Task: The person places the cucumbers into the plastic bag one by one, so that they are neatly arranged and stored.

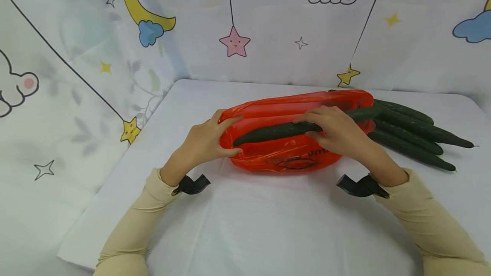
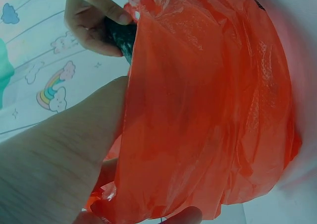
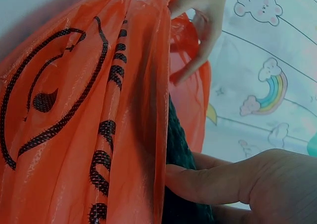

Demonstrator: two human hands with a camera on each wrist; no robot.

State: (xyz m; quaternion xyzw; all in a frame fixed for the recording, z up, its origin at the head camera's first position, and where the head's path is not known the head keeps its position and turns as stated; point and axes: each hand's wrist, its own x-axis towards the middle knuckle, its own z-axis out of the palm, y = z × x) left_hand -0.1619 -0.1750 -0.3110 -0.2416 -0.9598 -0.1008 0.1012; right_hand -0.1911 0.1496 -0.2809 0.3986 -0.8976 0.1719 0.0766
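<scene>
Your right hand (image 1: 340, 133) gripped long dark-green cucumber (image 1: 278, 132) lengthwise at mouth of thin red plastic bag (image 1: 261, 156) on white desk (image 1: 268, 225). Your left hand (image 1: 203, 141), thumb and fingers spread apart, touched bag's left end. Rim slipping off fingers could have narrowed mouth, snagging cucumber tip.

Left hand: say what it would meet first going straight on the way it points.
Probably the cucumber held by the right hand: one end lies ahead of the left hand, though depth is unclear.
</scene>
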